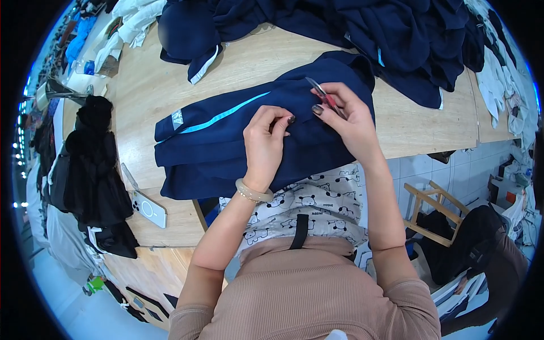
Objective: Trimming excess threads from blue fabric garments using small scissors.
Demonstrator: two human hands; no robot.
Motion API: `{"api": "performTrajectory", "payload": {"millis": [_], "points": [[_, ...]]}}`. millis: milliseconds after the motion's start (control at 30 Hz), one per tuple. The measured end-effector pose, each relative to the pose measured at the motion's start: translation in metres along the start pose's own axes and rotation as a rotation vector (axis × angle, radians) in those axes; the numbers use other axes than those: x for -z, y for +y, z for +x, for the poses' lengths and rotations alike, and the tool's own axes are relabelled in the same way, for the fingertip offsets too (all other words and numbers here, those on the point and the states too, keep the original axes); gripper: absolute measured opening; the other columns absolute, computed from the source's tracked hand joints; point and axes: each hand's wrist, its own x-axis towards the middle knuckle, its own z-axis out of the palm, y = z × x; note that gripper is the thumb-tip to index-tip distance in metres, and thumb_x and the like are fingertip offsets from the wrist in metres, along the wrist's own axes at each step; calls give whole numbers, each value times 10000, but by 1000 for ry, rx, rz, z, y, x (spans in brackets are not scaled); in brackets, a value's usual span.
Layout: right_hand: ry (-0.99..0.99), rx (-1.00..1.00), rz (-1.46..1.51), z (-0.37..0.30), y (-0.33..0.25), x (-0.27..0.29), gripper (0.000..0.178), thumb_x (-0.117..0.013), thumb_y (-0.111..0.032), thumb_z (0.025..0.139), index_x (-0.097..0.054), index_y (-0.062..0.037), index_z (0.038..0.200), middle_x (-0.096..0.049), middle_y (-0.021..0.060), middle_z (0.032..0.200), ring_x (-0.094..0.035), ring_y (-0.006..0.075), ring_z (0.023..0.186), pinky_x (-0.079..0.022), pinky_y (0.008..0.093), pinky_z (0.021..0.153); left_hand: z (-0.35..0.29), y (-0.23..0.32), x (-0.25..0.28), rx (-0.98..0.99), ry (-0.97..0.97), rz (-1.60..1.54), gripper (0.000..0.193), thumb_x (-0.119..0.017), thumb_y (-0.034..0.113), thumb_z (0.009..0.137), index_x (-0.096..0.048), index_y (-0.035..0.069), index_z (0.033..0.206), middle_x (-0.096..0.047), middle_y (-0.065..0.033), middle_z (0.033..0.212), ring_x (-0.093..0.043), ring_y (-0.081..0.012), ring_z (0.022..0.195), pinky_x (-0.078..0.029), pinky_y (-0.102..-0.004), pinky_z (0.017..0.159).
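A navy garment [226, 144] with a light-blue stripe and a pale label at its left end lies across the wooden table, partly folded in layers. Over its middle, my left hand [265, 133] is closed in a pinch, thumb against forefinger. What sits between those fingertips is too small to tell. My right hand [352, 116], just to the right and a little higher, is wrapped round a pair of red-handled thread snips [323, 93]. Their blades point up and left, above the fabric. Part of the handle is hidden by my fingers.
More navy garments [396, 45] are heaped along the table's far side. A white phone [149, 209] lies at the left near edge beside black clothing [93, 164]. A wooden stool [436, 212] stands on the floor at right, near another person [498, 266].
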Motion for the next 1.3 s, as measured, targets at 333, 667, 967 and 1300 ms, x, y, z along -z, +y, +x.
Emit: {"api": "performTrajectory", "payload": {"millis": [333, 667, 967, 1300], "points": [[16, 44, -160, 0, 2, 18, 179, -599, -139, 881, -517, -23, 990, -481, -25, 719, -423, 41, 662, -360, 179, 639, 0, -4, 11, -122, -189, 54, 172, -605, -64, 788, -589, -16, 953, -539, -44, 896, -541, -105, 710, -466, -208, 623], [71, 14, -265, 18, 29, 18, 174, -617, -166, 859, -536, -32, 934, -470, -18, 668, -403, 57, 642, -349, 198, 616, -11, -2, -9, -414, 36, 477, 144, -711, 52, 712, -644, 29, 837, -543, -51, 837, -542, -185, 710, -455, -287, 585], [61, 199, -482, -6, -14, 12, 189, -660, -122, 805, -595, -15, 946, -578, 54, 815, -539, 135, 715, -433, 241, 674, -8, -5, 2, -126, 38, 192, 45, -610, 17, 829, -617, -27, 837, -601, -64, 755, -554, -116, 588, -443, -229, 533], [-68, 265, -857, -15, -32, 10, 156, -688, -132, 755, -592, -14, 788, -613, 67, 725, -574, 199, 585, -444, 275, 531, -8, 4, 4, 56, 58, -49, 73, -592, 30, 862, -621, -35, 848, -599, -37, 776, -528, -66, 614, -460, -194, 534]]}}
